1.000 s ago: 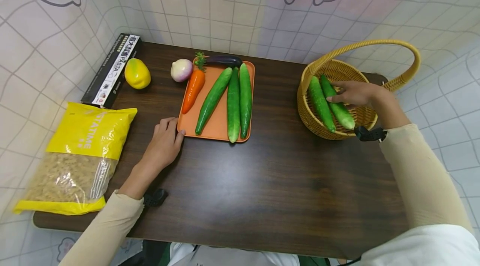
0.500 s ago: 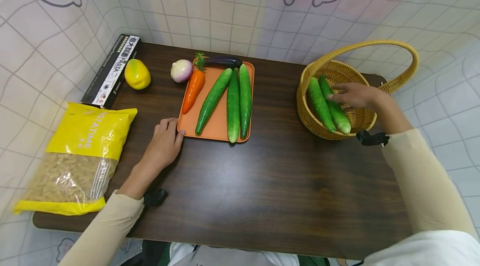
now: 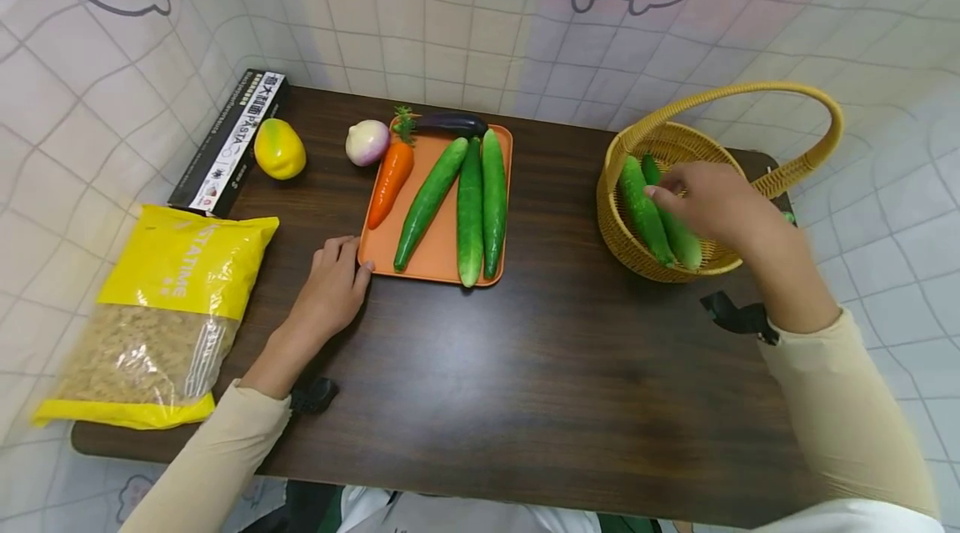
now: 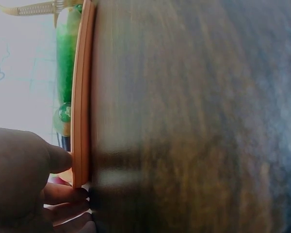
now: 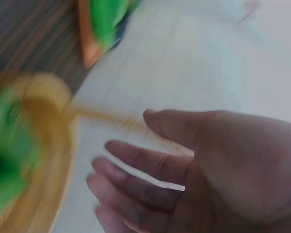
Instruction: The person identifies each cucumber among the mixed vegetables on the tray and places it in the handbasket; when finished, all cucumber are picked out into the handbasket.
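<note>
My left hand holds the near left corner of an orange tray, thumb and fingers either side of it; the left wrist view shows the thumb at the tray's rim. On the tray lie three cucumbers, a carrot and, along its far edge, an eggplant. At the right, two more cucumbers rest in a wicker basket. Over it hovers my right hand, partly covering one cucumber. In the right wrist view that hand has spread fingers and nothing between them.
An onion sits beside the tray's far left corner. Further left are a yellow bell pepper, a black pasta box and a yellow bag of pasta. The basket's tall handle arches over its far side. Cloth walls surround the table.
My right hand has come off the right-hand cucumber in the basket and risen nearer the camera. That cucumber shifted slightly toward the other one. The left hand stays at the tray.
</note>
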`<action>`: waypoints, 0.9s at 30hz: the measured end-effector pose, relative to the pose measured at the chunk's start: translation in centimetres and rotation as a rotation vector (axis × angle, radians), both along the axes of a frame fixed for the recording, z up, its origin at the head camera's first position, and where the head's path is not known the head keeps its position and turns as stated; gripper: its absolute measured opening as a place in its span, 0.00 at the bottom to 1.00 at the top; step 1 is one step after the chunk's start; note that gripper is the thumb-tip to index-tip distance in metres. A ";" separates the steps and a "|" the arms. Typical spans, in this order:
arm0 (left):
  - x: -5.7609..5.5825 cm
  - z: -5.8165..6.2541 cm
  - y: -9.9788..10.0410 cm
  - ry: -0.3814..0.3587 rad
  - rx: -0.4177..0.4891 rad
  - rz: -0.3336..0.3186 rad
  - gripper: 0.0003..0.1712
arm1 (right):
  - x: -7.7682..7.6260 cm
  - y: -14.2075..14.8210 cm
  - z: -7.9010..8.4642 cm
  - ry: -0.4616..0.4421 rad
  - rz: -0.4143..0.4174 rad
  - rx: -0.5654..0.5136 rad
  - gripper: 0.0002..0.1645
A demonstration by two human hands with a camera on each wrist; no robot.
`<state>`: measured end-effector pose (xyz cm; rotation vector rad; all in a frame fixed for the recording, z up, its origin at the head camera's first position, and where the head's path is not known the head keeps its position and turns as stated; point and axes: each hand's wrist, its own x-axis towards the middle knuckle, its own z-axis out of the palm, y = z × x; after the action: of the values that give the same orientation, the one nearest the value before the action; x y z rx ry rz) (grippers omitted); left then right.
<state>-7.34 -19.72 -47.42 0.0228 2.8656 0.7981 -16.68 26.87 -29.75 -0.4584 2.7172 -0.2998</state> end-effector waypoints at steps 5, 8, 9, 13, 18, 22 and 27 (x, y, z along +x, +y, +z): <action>-0.1 0.2 0.1 -0.001 0.003 -0.006 0.32 | 3.0 -5.5 -0.6 0.080 0.014 -0.075 0.30; -0.2 0.3 0.1 -0.008 0.004 -0.006 0.32 | 3.4 -8.4 -2.4 0.076 0.009 -0.107 0.34; -0.2 0.3 0.1 -0.011 0.004 -0.006 0.32 | 3.3 -9.3 -3.2 0.061 0.007 -0.118 0.36; -0.3 0.3 0.1 -0.028 -0.004 -0.014 0.32 | 1.9 -11.9 -5.9 -0.022 -0.008 -0.159 0.41; -0.2 0.3 0.1 -0.029 -0.007 -0.016 0.32 | -0.7 -14.3 -8.9 -0.047 -0.018 -0.238 0.43; -0.1 0.4 0.0 -0.025 -0.007 -0.008 0.32 | -2.6 -16.0 -10.6 -0.029 -0.044 -0.294 0.44; 0.0 0.3 -0.1 -0.025 -0.011 -0.009 0.32 | -3.8 -17.8 -11.8 -0.021 -0.118 -0.302 0.43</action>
<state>-7.35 -19.79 -47.11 0.0244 2.8446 0.7756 -20.48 9.06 -41.53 -0.3719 2.6921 -0.7486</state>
